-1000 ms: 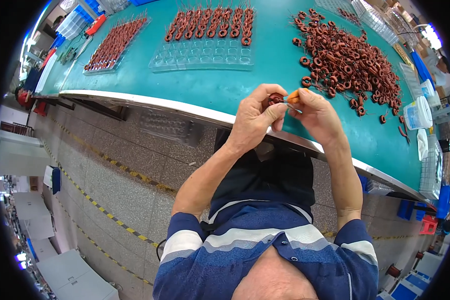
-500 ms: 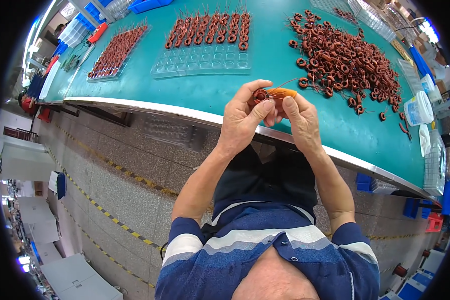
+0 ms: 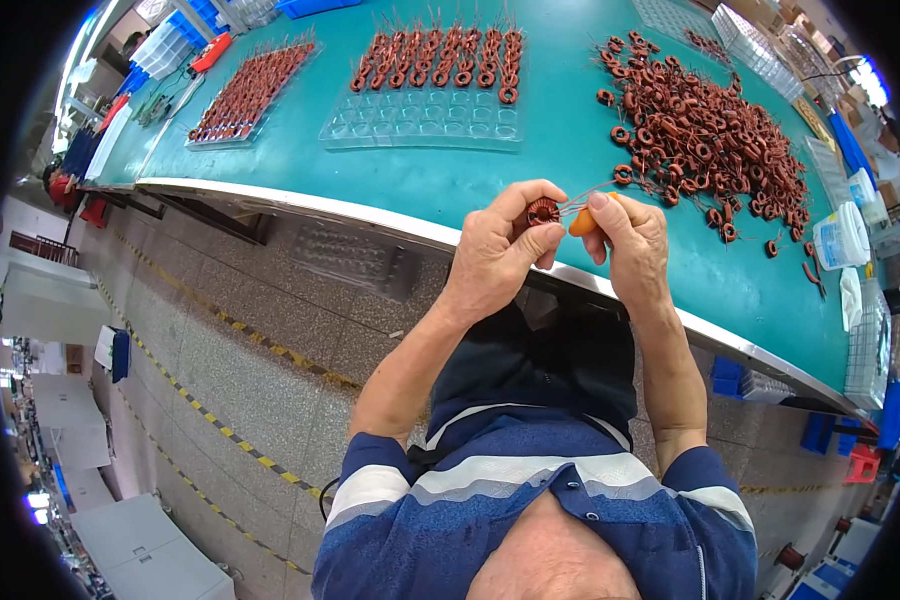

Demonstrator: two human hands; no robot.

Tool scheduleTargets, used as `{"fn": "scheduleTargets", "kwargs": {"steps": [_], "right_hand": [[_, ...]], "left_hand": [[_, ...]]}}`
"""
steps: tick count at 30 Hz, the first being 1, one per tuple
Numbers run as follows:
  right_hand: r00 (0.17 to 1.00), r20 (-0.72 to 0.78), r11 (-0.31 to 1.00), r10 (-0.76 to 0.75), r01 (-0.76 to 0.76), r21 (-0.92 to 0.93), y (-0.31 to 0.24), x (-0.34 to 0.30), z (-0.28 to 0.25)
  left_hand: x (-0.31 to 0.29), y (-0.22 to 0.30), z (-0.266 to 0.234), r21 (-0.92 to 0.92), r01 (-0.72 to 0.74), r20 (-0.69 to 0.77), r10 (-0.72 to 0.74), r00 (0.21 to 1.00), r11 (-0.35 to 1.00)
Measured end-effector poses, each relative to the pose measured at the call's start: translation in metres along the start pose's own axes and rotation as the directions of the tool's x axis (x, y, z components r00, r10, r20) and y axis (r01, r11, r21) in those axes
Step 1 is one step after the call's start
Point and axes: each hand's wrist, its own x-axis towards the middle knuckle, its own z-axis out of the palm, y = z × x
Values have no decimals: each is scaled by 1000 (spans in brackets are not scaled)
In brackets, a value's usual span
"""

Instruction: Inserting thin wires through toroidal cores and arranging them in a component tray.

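My left hand pinches a small toroidal coil wound with copper-coloured wire, its ring face turned up, just over the front edge of the table. Thin wire leads run from the coil toward my right hand, whose thumb and fingers are closed around them. A smooth orange piece shows at the right fingertips; it looks like a finger cot, though part of it is hidden. One long lead sticks up past the right thumb.
A large heap of similar coils lies at the right of the green table. A clear tray, partly filled with coils, stands ahead, with a fuller tray to its left. A white tub stands at the far right.
Both hands have shifted slightly right and nearer to me with the coil. My right hand has drawn a little away from it, and the wire leads now show between the hands.
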Motion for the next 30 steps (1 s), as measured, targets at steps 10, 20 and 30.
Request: {"fn": "scheduleTargets", "kwargs": {"steps": [10, 20, 30], "right_hand": [[982, -133, 991, -137, 137, -7, -5, -11, 13], [966, -257, 952, -36, 111, 286, 23, -1, -15], [988, -69, 989, -136, 132, -66, 15, -3, 0]], "left_hand": [[-3, -9, -3, -56, -14, 29, 16, 999, 998], [-1, -5, -10, -62, -15, 10, 16, 1000, 998], [5, -2, -9, 21, 177, 42, -178, 983, 984]]}}
